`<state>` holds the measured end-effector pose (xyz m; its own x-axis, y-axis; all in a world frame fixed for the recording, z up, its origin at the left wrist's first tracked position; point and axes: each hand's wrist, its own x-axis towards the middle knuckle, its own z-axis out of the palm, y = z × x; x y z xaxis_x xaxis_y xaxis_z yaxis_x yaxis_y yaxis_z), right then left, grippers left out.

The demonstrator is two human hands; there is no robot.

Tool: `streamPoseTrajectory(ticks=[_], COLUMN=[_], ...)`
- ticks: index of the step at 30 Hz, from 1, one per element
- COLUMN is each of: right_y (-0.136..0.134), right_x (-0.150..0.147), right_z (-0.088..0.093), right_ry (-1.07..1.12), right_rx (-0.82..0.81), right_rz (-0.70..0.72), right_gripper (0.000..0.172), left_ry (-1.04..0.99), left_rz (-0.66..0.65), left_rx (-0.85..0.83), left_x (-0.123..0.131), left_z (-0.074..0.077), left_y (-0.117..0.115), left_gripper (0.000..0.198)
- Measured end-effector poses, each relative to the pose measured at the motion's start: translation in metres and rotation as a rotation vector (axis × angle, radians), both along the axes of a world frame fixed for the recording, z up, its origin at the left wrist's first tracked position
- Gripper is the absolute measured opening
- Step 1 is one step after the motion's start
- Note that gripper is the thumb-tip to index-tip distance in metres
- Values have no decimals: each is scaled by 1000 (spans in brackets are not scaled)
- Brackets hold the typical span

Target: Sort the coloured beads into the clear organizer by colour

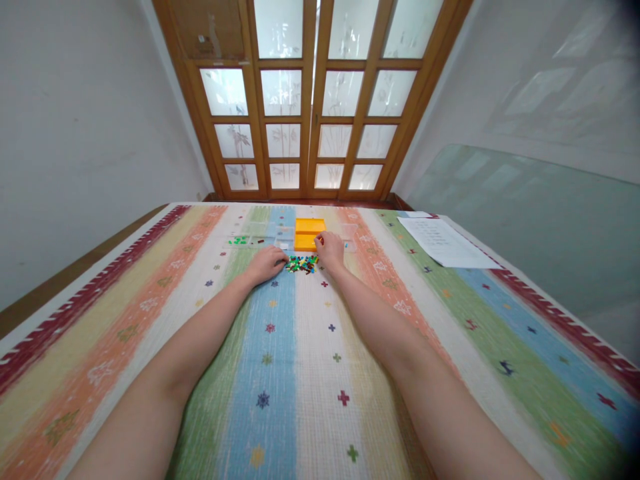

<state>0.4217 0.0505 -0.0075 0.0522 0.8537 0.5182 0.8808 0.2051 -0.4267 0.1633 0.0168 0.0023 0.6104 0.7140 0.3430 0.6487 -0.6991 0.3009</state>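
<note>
Striped cloth (300, 373) spreads under both outstretched forearms. Beyond them the left hand (267, 262) rests knuckles-up, fingers curled at the left edge of the pile (301, 265) of tiny coloured pieces; whether it pinches one is too small to tell. Just right of the pile, the right hand (330, 250) bunches its fingertips towards the orange tray (306, 233), its grip equally unclear. Clear boxes (253, 238) flank the tray; a paper (445, 241) lies well right. A sweeping wrist could likely scatter pieces onto the patterned cloth, where they would be hard to spot.
</note>
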Motion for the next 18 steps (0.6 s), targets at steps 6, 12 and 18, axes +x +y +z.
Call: streamPoseTrajectory(ticks=[6, 12, 18], right_y=[-9, -14, -16], right_x=[-17, -22, -23], right_z=[1, 2, 3], right_ry=[-62, -69, -84], right_rx=[25, 21, 21], right_rz=[103, 152, 165], right_gripper=[15, 14, 15], left_ry=[0, -8, -17], left_rz=[-47, -88, -86], left_rx=[-25, -38, -49], left_x=[2, 3, 4], left_z=[3, 7, 8], left_y=[-4, -8, -9], left_gripper=[16, 16, 10])
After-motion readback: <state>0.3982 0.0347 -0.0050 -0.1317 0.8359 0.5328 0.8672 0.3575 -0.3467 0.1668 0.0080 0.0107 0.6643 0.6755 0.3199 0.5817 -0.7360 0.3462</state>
